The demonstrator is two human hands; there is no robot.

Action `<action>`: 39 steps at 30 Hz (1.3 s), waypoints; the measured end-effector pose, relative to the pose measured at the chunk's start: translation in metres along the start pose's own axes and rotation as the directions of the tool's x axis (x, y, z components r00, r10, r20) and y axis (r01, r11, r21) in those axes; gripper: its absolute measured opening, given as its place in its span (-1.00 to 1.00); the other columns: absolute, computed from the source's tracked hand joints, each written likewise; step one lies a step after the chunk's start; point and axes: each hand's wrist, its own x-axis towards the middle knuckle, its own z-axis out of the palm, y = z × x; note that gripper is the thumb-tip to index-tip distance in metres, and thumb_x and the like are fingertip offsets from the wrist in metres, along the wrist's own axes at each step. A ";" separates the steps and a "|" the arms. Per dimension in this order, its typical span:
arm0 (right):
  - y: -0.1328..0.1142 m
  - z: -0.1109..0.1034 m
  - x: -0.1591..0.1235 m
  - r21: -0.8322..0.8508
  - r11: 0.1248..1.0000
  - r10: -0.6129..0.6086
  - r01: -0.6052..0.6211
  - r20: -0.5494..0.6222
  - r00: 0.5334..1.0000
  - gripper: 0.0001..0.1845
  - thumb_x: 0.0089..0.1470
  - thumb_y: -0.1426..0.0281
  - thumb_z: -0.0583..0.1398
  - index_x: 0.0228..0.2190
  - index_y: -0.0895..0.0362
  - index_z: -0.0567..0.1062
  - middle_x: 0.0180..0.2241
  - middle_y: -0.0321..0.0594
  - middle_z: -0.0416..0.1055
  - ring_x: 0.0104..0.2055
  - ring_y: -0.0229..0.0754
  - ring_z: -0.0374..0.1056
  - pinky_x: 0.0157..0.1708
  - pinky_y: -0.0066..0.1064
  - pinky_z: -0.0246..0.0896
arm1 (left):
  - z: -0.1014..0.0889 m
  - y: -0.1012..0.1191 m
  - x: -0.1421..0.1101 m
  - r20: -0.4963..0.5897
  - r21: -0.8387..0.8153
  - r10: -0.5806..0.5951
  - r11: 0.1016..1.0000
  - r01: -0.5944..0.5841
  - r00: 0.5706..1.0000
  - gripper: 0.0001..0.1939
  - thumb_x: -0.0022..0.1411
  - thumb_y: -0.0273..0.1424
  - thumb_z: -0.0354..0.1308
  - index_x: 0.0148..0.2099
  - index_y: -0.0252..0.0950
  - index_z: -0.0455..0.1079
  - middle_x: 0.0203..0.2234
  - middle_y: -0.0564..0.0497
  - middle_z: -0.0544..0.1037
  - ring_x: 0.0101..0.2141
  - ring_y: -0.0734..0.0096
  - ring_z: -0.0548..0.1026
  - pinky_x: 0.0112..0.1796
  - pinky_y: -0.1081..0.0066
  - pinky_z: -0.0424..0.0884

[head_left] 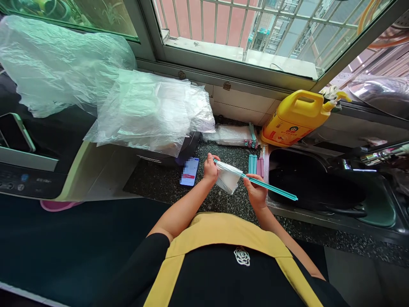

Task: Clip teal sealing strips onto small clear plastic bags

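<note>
In the head view, a small clear plastic bag [228, 176] hangs between my two hands over the speckled counter. My left hand [211, 169] is closed on the bag's upper left corner. A long teal bag sealing clip [275, 189] lies along the bag's top edge and sticks out far to the right. My right hand [256, 191] grips this clip near the bag's right corner. Just beyond my right hand lie several teal clips [252, 163] and pink clips [260, 167]. Further back, a stack of clear bags [228, 134] has teal and pink clips at its right end.
Large plastic bags [143, 111] cover the back left. A lit phone [189, 172] lies left of my hands; another phone [15, 132] rests on the washing machine [32, 170]. A yellow jug [292, 119] with a pump stands by the dark sink [380, 213]. A barred window is behind.
</note>
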 end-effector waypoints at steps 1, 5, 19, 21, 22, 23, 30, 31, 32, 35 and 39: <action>0.000 0.000 0.000 0.001 1.000 -0.006 0.006 -0.004 1.000 -0.76 -0.16 0.22 0.28 -0.45 0.10 0.44 -0.53 -0.32 0.40 -0.54 -0.29 0.31 -0.54 -0.41 0.27 | 0.000 0.000 0.000 0.001 0.001 0.000 1.000 0.000 1.000 -0.43 0.18 0.01 -0.16 -0.65 -0.31 0.21 -0.83 0.14 0.12 -0.76 0.61 0.09 -0.68 0.50 -0.01; 0.000 0.001 0.000 -0.011 1.000 -0.027 0.027 0.002 1.000 -0.76 -0.15 0.21 0.27 -0.45 0.10 0.44 -0.53 -0.32 0.40 -0.55 -0.29 0.31 -0.56 -0.42 0.27 | -0.001 0.002 0.000 0.002 -0.004 -0.001 1.000 0.001 1.000 -0.43 0.18 0.01 -0.16 -0.66 -0.31 0.22 -0.82 0.13 0.15 -0.76 0.62 0.11 -0.68 0.51 0.00; 0.004 -0.007 0.012 -0.023 0.998 -0.064 0.062 -0.056 0.996 -0.75 -0.14 0.20 0.27 -0.43 0.10 0.45 -0.58 -0.37 0.35 -0.59 -0.32 0.27 -0.60 -0.45 0.21 | -0.006 -0.004 0.005 0.097 -0.067 -0.003 0.998 0.010 0.995 -0.38 0.12 0.10 -0.17 -0.55 -0.34 0.35 -0.79 0.10 0.24 -0.73 0.59 0.18 -0.64 0.50 0.06; 0.004 -0.010 0.017 -0.021 0.997 -0.073 0.072 -0.085 0.994 -0.75 -0.15 0.21 0.28 -0.44 0.10 0.45 -0.59 -0.38 0.34 -0.60 -0.33 0.26 -0.59 -0.45 0.20 | -0.008 -0.005 0.005 0.111 -0.040 0.017 0.999 -0.013 0.994 -0.36 0.12 0.10 -0.18 -0.54 -0.35 0.38 -0.82 0.11 0.19 -0.74 0.60 0.13 -0.65 0.50 0.02; 0.003 -0.012 0.019 -0.021 0.996 -0.086 0.084 -0.097 0.992 -0.75 -0.15 0.21 0.28 -0.44 0.10 0.45 -0.59 -0.38 0.34 -0.60 -0.33 0.26 -0.59 -0.45 0.20 | -0.009 -0.006 0.005 0.116 -0.025 0.033 0.999 -0.031 0.993 -0.36 0.12 0.11 -0.18 -0.54 -0.35 0.39 -0.82 0.11 0.17 -0.74 0.60 0.12 -0.66 0.49 0.01; 0.001 -0.013 0.021 -0.022 0.995 -0.099 0.098 -0.108 0.989 -0.75 -0.15 0.21 0.28 -0.43 0.10 0.44 -0.59 -0.38 0.34 -0.60 -0.33 0.26 -0.59 -0.45 0.20 | -0.010 -0.006 0.005 0.112 -0.012 0.049 0.999 -0.048 0.992 -0.35 0.12 0.11 -0.19 -0.56 -0.35 0.39 -0.82 0.10 0.17 -0.74 0.60 0.11 -0.66 0.49 0.00; -0.020 -0.016 0.026 0.018 0.983 -0.177 0.182 -0.165 0.970 -0.79 -0.11 0.26 0.27 -0.40 0.09 0.43 -0.56 -0.39 0.35 -0.58 -0.34 0.27 -0.56 -0.46 0.20 | -0.011 -0.004 0.003 0.073 0.030 0.078 0.996 -0.081 0.994 -0.34 0.13 0.10 -0.19 -0.64 -0.33 0.35 -0.81 0.07 0.18 -0.73 0.60 0.14 -0.66 0.48 0.04; -0.022 -0.016 0.025 0.021 0.982 -0.180 0.186 -0.163 0.970 -0.79 -0.11 0.26 0.27 -0.39 0.08 0.43 -0.56 -0.39 0.35 -0.58 -0.34 0.26 -0.56 -0.46 0.20 | -0.011 -0.004 0.003 0.072 0.027 0.079 0.996 -0.081 0.994 -0.34 0.13 0.10 -0.19 -0.64 -0.33 0.34 -0.80 0.08 0.19 -0.74 0.60 0.13 -0.66 0.48 0.04; -0.024 -0.015 0.024 0.024 0.982 -0.181 0.187 -0.161 0.970 -0.79 -0.11 0.26 0.27 -0.39 0.08 0.43 -0.55 -0.38 0.35 -0.58 -0.35 0.26 -0.56 -0.46 0.20 | -0.011 -0.004 0.003 0.071 0.024 0.079 0.996 -0.081 0.994 -0.35 0.13 0.10 -0.18 -0.64 -0.33 0.34 -0.81 0.08 0.18 -0.74 0.61 0.13 -0.66 0.48 0.03; -0.024 -0.012 0.017 0.041 0.983 -0.173 0.181 -0.150 0.973 -0.78 -0.11 0.24 0.27 -0.39 0.07 0.44 -0.52 -0.37 0.36 -0.57 -0.34 0.26 -0.56 -0.45 0.21 | -0.011 -0.004 0.005 0.062 0.007 0.079 0.997 -0.079 0.995 -0.36 0.12 0.10 -0.18 -0.63 -0.33 0.33 -0.82 0.10 0.14 -0.75 0.63 0.09 -0.67 0.49 -0.01; -0.016 -0.006 0.007 0.077 0.988 -0.126 0.134 -0.099 0.987 -0.79 -0.11 0.25 0.27 -0.40 0.08 0.44 -0.51 -0.35 0.37 -0.56 -0.34 0.27 -0.57 -0.46 0.20 | -0.011 -0.005 0.007 0.054 -0.039 0.100 0.994 -0.098 0.994 -0.38 0.12 0.10 -0.17 -0.62 -0.32 0.30 -0.82 0.13 0.12 -0.75 0.63 0.08 -0.66 0.50 -0.02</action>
